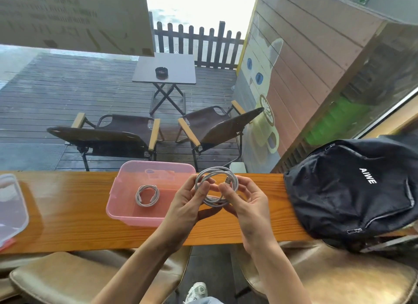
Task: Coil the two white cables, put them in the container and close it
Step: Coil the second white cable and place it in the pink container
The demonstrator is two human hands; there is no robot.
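Head view, L to R:
Lid (pixel 11 208): clear, far left on counter (pixel 67 224), well apart from the box.
Container (pixel 126 215): pink, open, on counter; first coiled cable (pixel 147 195) lies flat inside.
Left hand (pixel 187 204): fingers curled round left side of second cable (pixel 217 186).
Second cable: coiled, held up btwn both hands, just right of container.
Right hand (pixel 246 204): pinches the coil's right side near the plug end.
Handling: prob. light, springy, slippery; grip across all loops or they'll spring open.
Backpack (pixel 352 186): black, far right.
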